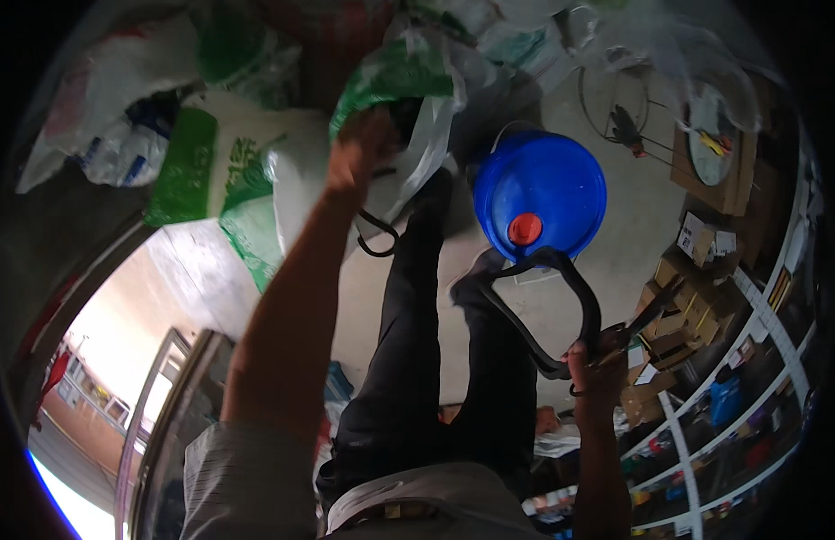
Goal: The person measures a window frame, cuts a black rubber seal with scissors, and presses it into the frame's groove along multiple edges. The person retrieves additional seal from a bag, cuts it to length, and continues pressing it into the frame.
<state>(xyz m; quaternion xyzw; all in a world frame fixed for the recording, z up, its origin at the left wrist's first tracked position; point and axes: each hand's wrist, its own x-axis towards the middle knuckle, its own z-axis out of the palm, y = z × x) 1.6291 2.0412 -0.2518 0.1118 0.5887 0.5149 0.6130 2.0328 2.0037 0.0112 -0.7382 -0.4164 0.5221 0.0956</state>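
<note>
My right hand is closed around a long black strap or hose, whose bent loop hangs below the blue bucket; I cannot make out its exact kind. My left hand is at the mouth of a green and white plastic bag, against its dark opening. Motion blur and shadow hide those fingers. Just under the left wrist, a thin black curved piece dangles. The blue bucket, with a round red cap on its lid, stands on the floor beyond my right foot.
Stuffed plastic sacks lie at the far left. A dark glove rests beside a wire loop at the far right, near an oval mirror-like piece on cardboard. Cardboard boxes and white-framed shelves line the right; a bright doorway opens at left.
</note>
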